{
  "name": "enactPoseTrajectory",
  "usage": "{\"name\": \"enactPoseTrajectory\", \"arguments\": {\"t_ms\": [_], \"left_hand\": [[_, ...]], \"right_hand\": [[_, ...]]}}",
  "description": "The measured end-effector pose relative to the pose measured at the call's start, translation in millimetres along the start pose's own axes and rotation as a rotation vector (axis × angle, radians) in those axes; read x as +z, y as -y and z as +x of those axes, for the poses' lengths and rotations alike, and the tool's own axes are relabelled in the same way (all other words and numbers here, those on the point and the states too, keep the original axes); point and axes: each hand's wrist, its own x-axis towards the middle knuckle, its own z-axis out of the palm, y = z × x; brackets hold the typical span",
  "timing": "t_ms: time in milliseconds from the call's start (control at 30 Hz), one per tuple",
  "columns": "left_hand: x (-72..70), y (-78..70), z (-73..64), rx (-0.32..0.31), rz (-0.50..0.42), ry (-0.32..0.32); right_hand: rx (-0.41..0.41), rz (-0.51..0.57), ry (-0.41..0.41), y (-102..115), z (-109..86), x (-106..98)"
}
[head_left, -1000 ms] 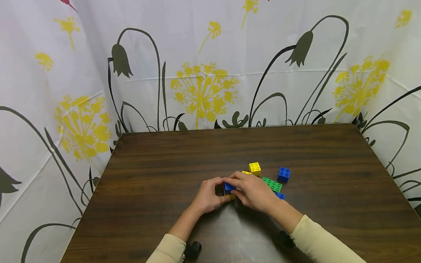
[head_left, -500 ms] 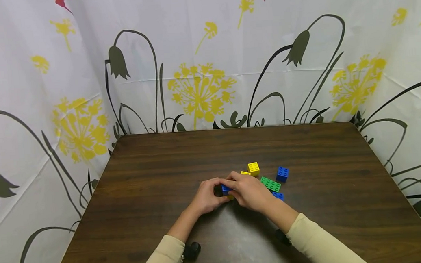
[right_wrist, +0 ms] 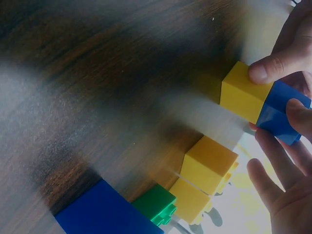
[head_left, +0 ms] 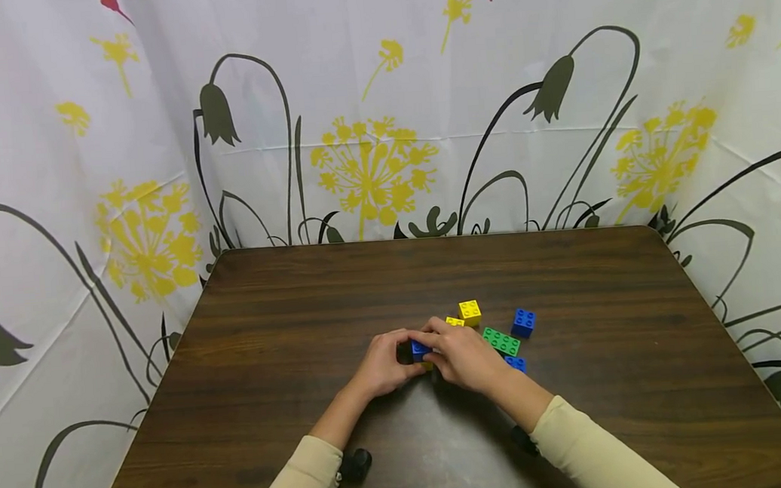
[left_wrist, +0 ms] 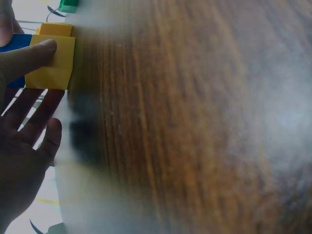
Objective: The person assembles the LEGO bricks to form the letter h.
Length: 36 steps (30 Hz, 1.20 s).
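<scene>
Because the blue studded plastic brick [right_wrist: 277,116] sits on the smooth-sided yellow plastic brick [right_wrist: 243,94] with no gap that we can see, we judge the step in hand to be pressing the two firmly together. We have the pair low over the dark wood-grain table [head_left: 286,304]: our left hand [head_left: 381,365] clamps the yellow brick between thumb and fingers, and our right hand [head_left: 468,356] pinches the blue one. We'd do best to brace the lower brick and push straight down, since a sideways shove could tilt the joint. Around our right hand, let's mind the two loose yellow bricks [head_left: 469,313], the long green plastic brick [head_left: 501,341] and two spare blue bricks [head_left: 523,323], one just beside our wrist.
</scene>
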Motion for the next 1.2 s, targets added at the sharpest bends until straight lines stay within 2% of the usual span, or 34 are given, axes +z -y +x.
{"name": "enactPoseTrajectory", "arguments": {"t_ms": [400,600,900,1067,1200], "left_hand": [[-3.7,-4.3,1.2,0.015,-0.006,-0.016],[-4.3,-5.7,2.8,-0.003,-0.005,-0.004],[-3.3,-8.0,3.9,0.03,0.031,-0.01],[-3.6,-7.3,2.2,0.009,0.061,-0.02],[-4.4,-8.0,2.5,0.013,0.063,-0.018]], "right_hand": [[0.063,0.055,0.033,1.3,2.8,-0.1],[0.1,0.06,0.066,4.1,2.7,-1.6],[0.081,0.009,0.046,4.3,-0.7,-1.0],[0.049,0.006,0.053,6.5,-0.2,-2.7],[0.056,-0.012,0.079,7.2,-0.3,-5.3]]}}
